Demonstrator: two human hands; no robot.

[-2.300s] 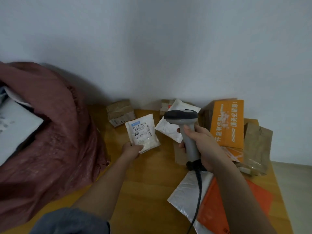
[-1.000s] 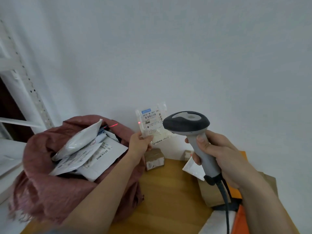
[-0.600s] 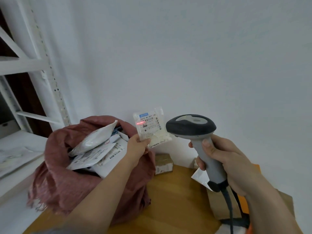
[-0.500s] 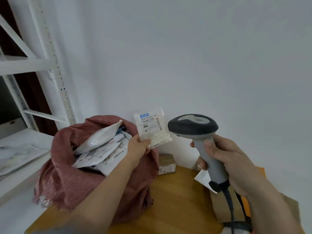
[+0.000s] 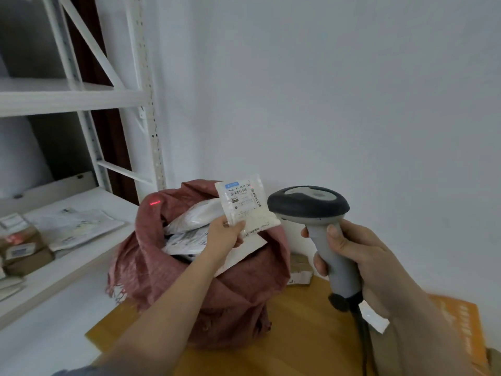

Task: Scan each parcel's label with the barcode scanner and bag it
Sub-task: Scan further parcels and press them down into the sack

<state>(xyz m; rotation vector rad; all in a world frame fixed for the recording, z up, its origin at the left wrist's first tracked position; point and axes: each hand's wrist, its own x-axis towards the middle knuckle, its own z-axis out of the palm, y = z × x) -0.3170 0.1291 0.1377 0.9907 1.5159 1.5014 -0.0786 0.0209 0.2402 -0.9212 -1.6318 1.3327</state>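
My left hand (image 5: pixel 225 237) pinches the lower edge of a small clear parcel (image 5: pixel 245 206) with a white barcode label facing me, held just above the open mouth of a dusty-red woven bag (image 5: pixel 206 283). Several white mailers (image 5: pixel 189 232) fill the bag. My right hand (image 5: pixel 355 261) grips the handle of a grey barcode scanner (image 5: pixel 309 206) to the parcel's right; its dark head points left. A red scan line (image 5: pixel 155 203) falls on the bag's far left rim, not on the label.
The bag stands on a wooden table (image 5: pixel 298 337). A small cardboard box (image 5: pixel 299 270) sits behind the bag by the wall, an orange mailer (image 5: pixel 458 329) at right. White metal shelving (image 5: pixel 81 99) at left holds flat packets (image 5: pixel 78 226) and boxes (image 5: pixel 21 245).
The view has swung left. The parcel has moved over the bag's mouth, and the red scan line has slipped off its label onto the bag's rim. The scanner stays beside it.
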